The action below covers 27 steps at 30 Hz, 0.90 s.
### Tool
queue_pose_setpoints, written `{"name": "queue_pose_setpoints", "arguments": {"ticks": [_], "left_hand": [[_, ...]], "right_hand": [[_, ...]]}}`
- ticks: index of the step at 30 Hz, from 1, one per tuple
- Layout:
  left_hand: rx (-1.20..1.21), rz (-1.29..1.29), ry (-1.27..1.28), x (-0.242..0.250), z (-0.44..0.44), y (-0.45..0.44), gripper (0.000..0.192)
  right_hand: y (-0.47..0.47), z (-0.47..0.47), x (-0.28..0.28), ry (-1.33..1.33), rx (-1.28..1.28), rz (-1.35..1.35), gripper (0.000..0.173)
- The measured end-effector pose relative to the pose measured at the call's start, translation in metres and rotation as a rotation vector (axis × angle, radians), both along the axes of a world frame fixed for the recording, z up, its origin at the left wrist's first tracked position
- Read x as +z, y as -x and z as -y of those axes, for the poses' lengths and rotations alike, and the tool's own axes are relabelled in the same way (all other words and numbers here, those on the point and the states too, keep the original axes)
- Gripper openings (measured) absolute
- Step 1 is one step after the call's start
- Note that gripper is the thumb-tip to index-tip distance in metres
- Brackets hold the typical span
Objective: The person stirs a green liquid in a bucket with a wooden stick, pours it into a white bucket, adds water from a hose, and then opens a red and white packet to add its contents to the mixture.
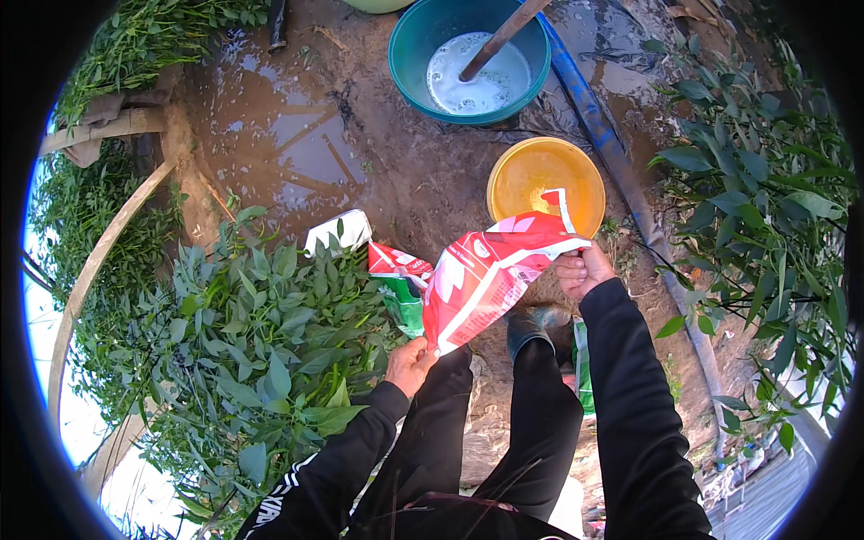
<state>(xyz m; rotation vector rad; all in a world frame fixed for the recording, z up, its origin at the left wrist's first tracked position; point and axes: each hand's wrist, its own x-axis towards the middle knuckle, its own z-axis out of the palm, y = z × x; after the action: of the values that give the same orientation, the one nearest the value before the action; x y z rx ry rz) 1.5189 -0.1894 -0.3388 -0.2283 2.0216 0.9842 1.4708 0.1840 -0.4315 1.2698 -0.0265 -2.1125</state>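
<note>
My left hand [409,365] grips the bottom corner of a red and white printed plastic bag [480,270], low in front of me. The bag's torn upper end is held by my right hand [582,270], its fingers closed around the edge. The bag stretches slanting between both hands, and a loose strip at its upper end overlaps a yellow bucket [567,169] standing on the ground. Beyond that is a large green tub [405,81] with foamy whitish liquid [459,88] and a wooden stick [503,40] leaning in it. What the yellow bucket holds is unclear.
Leafy plants [270,337] grow at left, others [763,196] at right. Red and green bags [405,304] and a white container [339,233] lie by the left plants. A blue hose [607,148] runs along the right. Puddles [290,148] cover muddy ground at upper left.
</note>
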Motion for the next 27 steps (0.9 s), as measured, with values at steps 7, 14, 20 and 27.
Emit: {"name": "queue_pose_setpoints", "arguments": {"ticks": [7, 14, 20, 27], "left_hand": [[0.005, -0.027, 0.005, -0.003, -0.003, 0.0, 0.028], [-0.001, -0.044, 0.011, -0.006, -0.002, -0.001, 0.03], [-0.003, -0.027, 0.032, -0.009, -0.001, -0.002, 0.028], [0.007, -0.03, 0.014, -0.007, -0.003, -0.003, 0.028]], "right_hand": [[0.003, 0.0, -0.005, -0.029, -0.003, 0.054, 0.032], [0.003, 0.001, -0.003, -0.042, 0.0, 0.023, 0.032], [-0.003, 0.011, 0.009, -0.081, 0.019, -0.007, 0.028], [-0.004, 0.007, -0.006, -0.013, -0.042, 0.012, 0.031]]}}
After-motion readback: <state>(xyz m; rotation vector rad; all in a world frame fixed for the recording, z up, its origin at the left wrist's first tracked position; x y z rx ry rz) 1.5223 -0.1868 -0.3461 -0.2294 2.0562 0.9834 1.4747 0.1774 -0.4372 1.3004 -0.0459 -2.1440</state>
